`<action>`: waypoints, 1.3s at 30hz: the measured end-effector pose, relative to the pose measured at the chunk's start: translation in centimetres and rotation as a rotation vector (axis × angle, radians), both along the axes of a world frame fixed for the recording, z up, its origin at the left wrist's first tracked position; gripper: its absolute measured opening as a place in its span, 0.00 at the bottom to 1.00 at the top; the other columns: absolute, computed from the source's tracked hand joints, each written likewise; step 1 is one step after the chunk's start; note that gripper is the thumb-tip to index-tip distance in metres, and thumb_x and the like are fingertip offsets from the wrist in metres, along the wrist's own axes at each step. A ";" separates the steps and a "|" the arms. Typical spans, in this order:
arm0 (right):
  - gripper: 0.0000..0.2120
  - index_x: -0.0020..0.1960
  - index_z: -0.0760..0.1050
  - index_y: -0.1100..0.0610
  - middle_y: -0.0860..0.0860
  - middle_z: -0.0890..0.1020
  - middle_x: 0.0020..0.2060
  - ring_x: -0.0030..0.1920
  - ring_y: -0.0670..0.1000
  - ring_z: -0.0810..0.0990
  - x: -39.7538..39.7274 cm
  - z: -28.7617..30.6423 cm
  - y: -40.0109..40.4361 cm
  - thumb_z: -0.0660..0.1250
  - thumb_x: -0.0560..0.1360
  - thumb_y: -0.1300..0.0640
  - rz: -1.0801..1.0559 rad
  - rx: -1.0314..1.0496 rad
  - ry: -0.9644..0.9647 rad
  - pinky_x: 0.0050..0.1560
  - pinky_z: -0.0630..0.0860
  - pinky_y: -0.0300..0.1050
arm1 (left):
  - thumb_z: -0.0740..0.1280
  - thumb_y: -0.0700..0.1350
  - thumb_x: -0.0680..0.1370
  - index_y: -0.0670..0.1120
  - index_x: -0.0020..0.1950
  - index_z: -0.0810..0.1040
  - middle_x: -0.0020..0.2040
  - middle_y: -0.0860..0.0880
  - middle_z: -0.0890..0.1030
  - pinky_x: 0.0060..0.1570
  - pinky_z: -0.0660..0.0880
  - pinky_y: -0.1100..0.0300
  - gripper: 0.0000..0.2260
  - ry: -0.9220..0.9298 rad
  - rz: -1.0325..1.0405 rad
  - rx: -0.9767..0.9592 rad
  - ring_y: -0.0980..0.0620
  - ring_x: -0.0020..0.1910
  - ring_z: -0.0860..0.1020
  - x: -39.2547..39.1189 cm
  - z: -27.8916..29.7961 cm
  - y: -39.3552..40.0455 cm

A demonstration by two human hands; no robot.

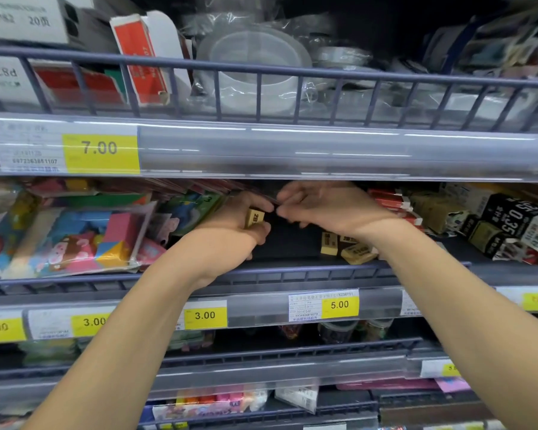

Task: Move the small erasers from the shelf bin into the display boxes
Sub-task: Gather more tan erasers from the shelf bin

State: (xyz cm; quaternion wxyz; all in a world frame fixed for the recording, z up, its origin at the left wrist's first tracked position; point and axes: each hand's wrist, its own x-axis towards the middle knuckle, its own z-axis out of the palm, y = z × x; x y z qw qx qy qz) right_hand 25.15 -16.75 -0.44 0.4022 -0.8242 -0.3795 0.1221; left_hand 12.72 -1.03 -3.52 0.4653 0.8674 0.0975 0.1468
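Note:
Both my hands reach into the middle shelf (292,270). My left hand (236,221) grips a small yellow eraser marked 2B (254,217) between thumb and fingers. My right hand (326,206) hovers close beside it, palm turned up, fingers loosely curled, and I see nothing in it. Its fingertips nearly meet those of the left hand. Three more loose yellow erasers (347,248) lie on the dark shelf floor below my right wrist. Small black and white boxes (507,225) stand at the right of this shelf.
Bagged colourful erasers (75,237) fill the shelf's left part. Red and white packs (392,201) lie behind my right hand. A low wire rail (292,274) fronts the shelf. The upper shelf's price strip (292,150) hangs just above my hands. More shelves run below.

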 end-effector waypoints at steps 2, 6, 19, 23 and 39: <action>0.16 0.64 0.76 0.41 0.40 0.82 0.58 0.59 0.44 0.80 2.0 0.2 -0.7 0.70 0.77 0.43 -0.077 -0.207 -0.276 0.61 0.73 0.39 | 0.65 0.43 0.84 0.59 0.56 0.75 0.51 0.48 0.80 0.38 0.79 0.60 0.09 0.005 0.002 -0.030 0.57 0.30 0.76 -0.1 0.0 0.2; 0.31 0.80 0.56 0.44 0.50 0.65 0.77 0.74 0.55 0.68 5.6 -1.0 -0.7 0.64 0.81 0.48 -0.024 -0.603 -0.501 0.69 0.66 0.45 | 0.66 0.42 0.83 0.58 0.52 0.78 0.50 0.46 0.82 0.42 0.80 0.57 0.09 0.027 -0.016 -0.057 0.54 0.32 0.78 -0.1 -0.1 0.5; 0.36 0.81 0.52 0.47 0.55 0.67 0.76 0.71 0.57 0.69 8.8 -1.4 1.3 0.67 0.79 0.53 0.025 -0.658 -0.404 0.66 0.68 0.46 | 0.66 0.43 0.83 0.57 0.53 0.79 0.52 0.47 0.82 0.41 0.78 0.59 0.08 0.074 -0.042 -0.062 0.52 0.35 0.78 -0.1 -0.2 0.5; 0.33 0.80 0.57 0.45 0.55 0.71 0.71 0.64 0.57 0.75 9.0 -1.5 1.3 0.67 0.79 0.53 0.029 -0.689 -0.387 0.65 0.74 0.53 | 0.66 0.43 0.83 0.57 0.53 0.79 0.53 0.48 0.81 0.42 0.79 0.58 0.08 0.083 -0.047 -0.071 0.50 0.39 0.79 -0.1 -0.1 0.4; 0.34 0.76 0.64 0.47 0.45 0.73 0.60 0.57 0.48 0.74 7.7 -1.4 1.2 0.73 0.73 0.54 0.150 -0.548 -0.386 0.54 0.72 0.42 | 0.67 0.43 0.82 0.56 0.52 0.79 0.51 0.47 0.82 0.40 0.77 0.60 0.06 0.083 -0.026 -0.091 0.51 0.35 0.77 -0.2 0.0 0.4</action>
